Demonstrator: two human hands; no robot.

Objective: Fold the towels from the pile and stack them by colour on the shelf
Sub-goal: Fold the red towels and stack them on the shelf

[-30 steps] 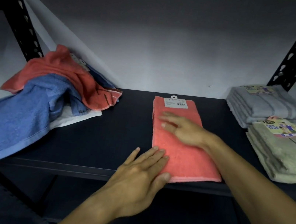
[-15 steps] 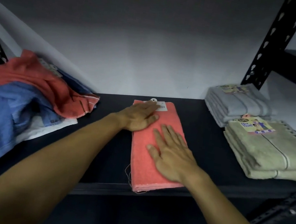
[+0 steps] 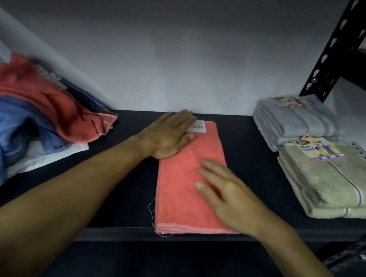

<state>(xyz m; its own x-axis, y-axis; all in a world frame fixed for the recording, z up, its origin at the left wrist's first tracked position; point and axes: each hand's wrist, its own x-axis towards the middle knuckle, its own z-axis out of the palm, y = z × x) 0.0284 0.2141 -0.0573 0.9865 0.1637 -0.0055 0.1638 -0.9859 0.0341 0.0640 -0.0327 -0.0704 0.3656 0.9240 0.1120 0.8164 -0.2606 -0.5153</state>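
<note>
Head view: my left hand has slid to the coral towel's tagged far end, right hand smoothing mid-shelf; both flat, gripping nothing (fold looks finished, pile waits).

Card label on top of the folded olive-green towel stack, at 3 o'clock on the shelf: reads "Face Towel", small logo above it too blurred to read. Similar card label on the grey towel stack at 2 o'clock: print illegible. White tag on the coral towel at 12 o'clock: barcode-like print, unreadable.
</note>
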